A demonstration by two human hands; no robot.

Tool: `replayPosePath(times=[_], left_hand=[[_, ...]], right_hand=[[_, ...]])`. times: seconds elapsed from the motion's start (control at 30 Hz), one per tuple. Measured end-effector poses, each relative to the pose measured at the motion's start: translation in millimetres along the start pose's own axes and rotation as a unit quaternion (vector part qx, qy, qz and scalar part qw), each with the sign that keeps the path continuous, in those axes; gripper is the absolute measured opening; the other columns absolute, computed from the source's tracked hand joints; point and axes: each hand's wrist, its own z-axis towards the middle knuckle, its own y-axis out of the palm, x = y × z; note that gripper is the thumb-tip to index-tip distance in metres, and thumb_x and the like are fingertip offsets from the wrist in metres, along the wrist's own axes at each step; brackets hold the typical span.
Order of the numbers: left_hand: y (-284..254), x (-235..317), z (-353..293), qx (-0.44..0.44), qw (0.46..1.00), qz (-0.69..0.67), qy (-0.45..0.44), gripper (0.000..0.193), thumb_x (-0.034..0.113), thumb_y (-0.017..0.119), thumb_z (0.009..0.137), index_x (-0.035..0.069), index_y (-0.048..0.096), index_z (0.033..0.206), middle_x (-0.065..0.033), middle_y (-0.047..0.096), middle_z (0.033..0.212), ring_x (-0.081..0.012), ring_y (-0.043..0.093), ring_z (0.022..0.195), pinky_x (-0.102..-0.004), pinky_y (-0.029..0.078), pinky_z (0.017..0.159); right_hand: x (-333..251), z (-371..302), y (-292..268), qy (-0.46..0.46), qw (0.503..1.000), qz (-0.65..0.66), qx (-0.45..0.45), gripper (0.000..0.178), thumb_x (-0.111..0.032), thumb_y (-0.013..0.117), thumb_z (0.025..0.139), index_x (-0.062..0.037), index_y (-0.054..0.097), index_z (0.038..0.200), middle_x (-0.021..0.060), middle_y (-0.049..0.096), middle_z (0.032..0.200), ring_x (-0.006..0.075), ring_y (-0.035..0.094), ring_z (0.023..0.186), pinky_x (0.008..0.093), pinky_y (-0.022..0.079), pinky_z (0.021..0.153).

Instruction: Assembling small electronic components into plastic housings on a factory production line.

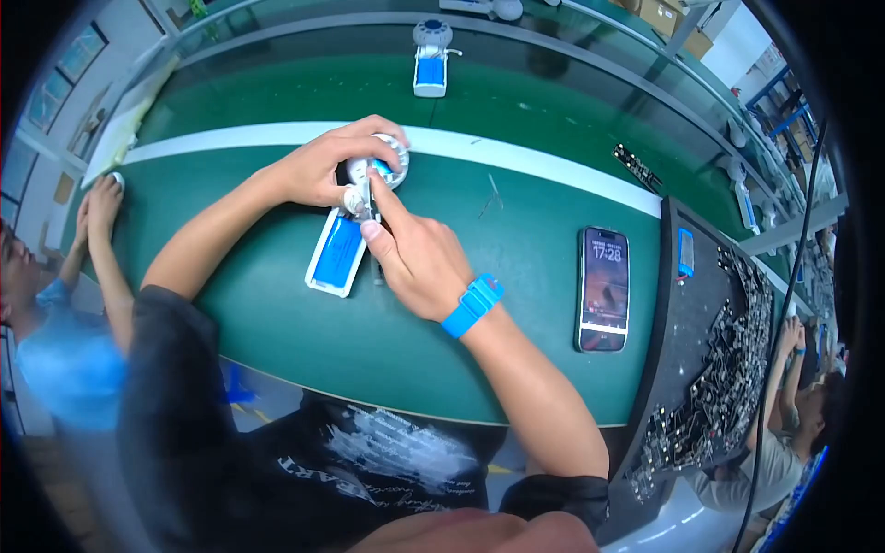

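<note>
A white handheld housing, perhaps a small fan, lies on the green table with a round ribbed head [396, 164] and a blue battery [338, 252] in its handle. My left hand [323, 166] is closed around the head, fingers over its far rim and thumb near the neck. At the neck, my right hand [419, 263] pinches a narrow dark strip [373, 198] that looks like a small circuit board, between thumb and index finger. The fingers partly hide the strip and the neck. A blue band [475, 304] circles my right wrist.
A phone [605, 290] lies to the right, beside a black tray [656, 318] heaped with circuit boards [728, 359]. Beyond the white strip [544, 175], a similar housing [430, 69] and a loose board [636, 166] rest on the green belt. People sit at both sides.
</note>
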Motion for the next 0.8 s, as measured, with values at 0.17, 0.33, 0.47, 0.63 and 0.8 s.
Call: replayPosePath(times=[0.17,0.33,0.47,0.63,0.8], left_hand=[[-38.2,-94.9,-9.3,0.221,0.964,0.139,-0.044,0.035,0.025,0.070,0.081,0.003,0.065,0.107,-0.0144,0.062,0.113,-0.0271,0.060,0.101,-0.0348,0.047,0.090],[-145.2,-232.1,-19.0,0.467,0.777,-0.053,-0.419,0.042,0.040,0.059,0.099,0.004,0.066,0.119,-0.0104,0.067,0.108,-0.0226,0.065,0.092,-0.0336,0.053,0.080],[-202.3,-290.1,17.1,0.557,0.731,-0.211,-0.333,0.056,0.053,0.061,0.095,0.006,0.062,0.126,-0.0111,0.066,0.110,-0.0199,0.065,0.090,-0.0344,0.055,0.072],[-161.4,-240.9,88.8,0.253,0.838,-0.025,-0.483,0.063,0.056,0.065,0.090,0.005,0.062,0.125,-0.0113,0.067,0.112,-0.0190,0.064,0.085,-0.0374,0.054,0.073],[-86.0,-180.2,100.9,0.143,0.860,0.072,-0.484,0.052,0.046,0.065,0.092,0.006,0.064,0.125,-0.0100,0.069,0.108,-0.0176,0.063,0.080,-0.0369,0.051,0.072]], right_hand=[[10.2,0.4,-12.4,0.106,0.970,0.190,0.105,0.058,-0.027,0.048,0.102,-0.0017,0.033,0.152,0.0257,0.066,0.094,0.0425,0.066,0.088,0.0518,0.049,0.080],[25.1,8.9,3.7,0.026,0.980,0.135,0.144,0.055,-0.025,0.049,0.101,0.0066,0.039,0.144,0.0248,0.067,0.088,0.0455,0.063,0.082,0.0516,0.049,0.078],[19.7,10.5,-12.5,0.056,0.980,0.157,0.105,0.050,-0.024,0.050,0.100,0.0106,0.047,0.135,0.0243,0.068,0.084,0.0454,0.064,0.082,0.0518,0.049,0.080],[31.9,7.8,-2.5,0.044,0.980,0.138,0.134,0.041,-0.022,0.051,0.098,0.0102,0.057,0.123,0.0243,0.068,0.083,0.0448,0.065,0.085,0.0507,0.051,0.081],[24.0,11.0,-2.0,0.029,0.983,0.130,0.128,0.035,-0.018,0.053,0.096,0.0092,0.061,0.117,0.0240,0.069,0.086,0.0441,0.066,0.086,0.0491,0.052,0.081]])
